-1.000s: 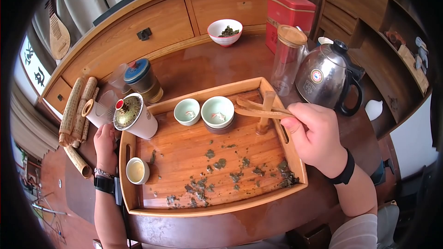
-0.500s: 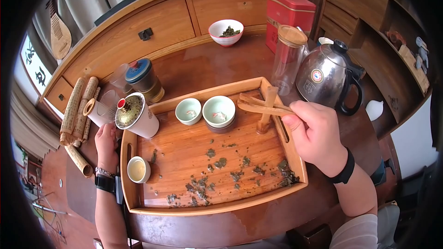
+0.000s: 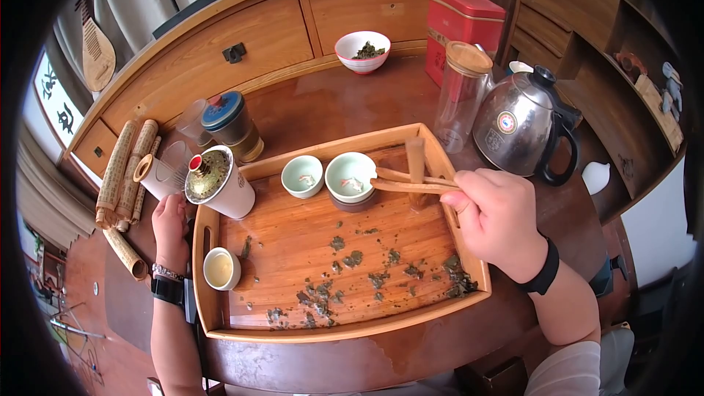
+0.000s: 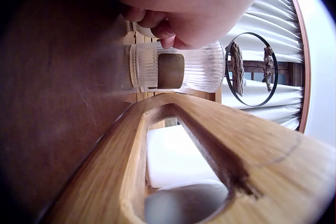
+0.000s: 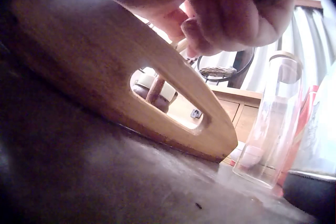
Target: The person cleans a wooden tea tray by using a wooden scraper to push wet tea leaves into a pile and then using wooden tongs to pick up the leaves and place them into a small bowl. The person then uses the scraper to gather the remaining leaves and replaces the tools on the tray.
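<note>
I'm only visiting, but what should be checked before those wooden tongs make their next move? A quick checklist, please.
1. Right grip holding the wooden tongs: ok.
2. Tong tips touching the nearest green cup: cannot tell; they overlap its rim in the head view.
3. That cup upright: ok.
4. Left grip free of objects: ok.
5. Tray free of loose leaves: not ok; they are scattered across it.

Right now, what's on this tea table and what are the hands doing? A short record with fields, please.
Right fingers: pinching wooden tongs
Tongs: ends at right pale-green teacup, contact unclear
Left fingers: beside wooden tray, no object visible in them
On tray: that teacup, left pale-green teacup, cup of pale liquid, scattered tea leaves
Beyond tray: steel kettle, red tin, white bowl of leaves
</note>
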A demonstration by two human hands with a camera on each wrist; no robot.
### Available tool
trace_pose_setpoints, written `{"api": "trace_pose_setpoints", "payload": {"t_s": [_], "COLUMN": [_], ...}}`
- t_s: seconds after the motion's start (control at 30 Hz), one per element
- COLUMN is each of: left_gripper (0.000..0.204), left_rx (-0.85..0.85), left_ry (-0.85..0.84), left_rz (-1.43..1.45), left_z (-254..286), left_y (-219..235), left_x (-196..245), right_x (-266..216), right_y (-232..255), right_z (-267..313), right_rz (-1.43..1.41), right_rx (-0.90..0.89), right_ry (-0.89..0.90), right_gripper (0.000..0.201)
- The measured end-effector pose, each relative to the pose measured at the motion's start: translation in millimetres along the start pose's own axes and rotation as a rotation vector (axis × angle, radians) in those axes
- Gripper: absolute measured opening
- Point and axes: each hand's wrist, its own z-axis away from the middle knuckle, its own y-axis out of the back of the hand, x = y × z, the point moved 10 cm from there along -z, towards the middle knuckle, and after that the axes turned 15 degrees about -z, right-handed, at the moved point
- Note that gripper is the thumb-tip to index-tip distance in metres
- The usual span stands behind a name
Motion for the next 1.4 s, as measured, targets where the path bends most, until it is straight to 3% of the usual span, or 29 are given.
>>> {"api": "trace_pose_setpoints", "payload": {"t_s": [0.13,0.5,1.4], "left_gripper": [0.018,0.018,0.018], "left_rx": [0.009,0.008,-0.003], "left_ry": [0.003,0.006,0.012], "left_rz": [-0.001,-0.009,0.027], "left_z": [1,2,3], "left_y": [0,0,-1], "left_x": [1,1,1], "right_x": [1,8,-4], "right_y": [5,-4,-7], "right_z": [-2,-3,-1], "right_rz": [-0.037,-0.036,0.046], "right_rx": [0.051,-0.068,-0.081], "right_ry": [-0.017,-0.112,-0.032], "right_gripper": [0.022,0.022,0.021]}}
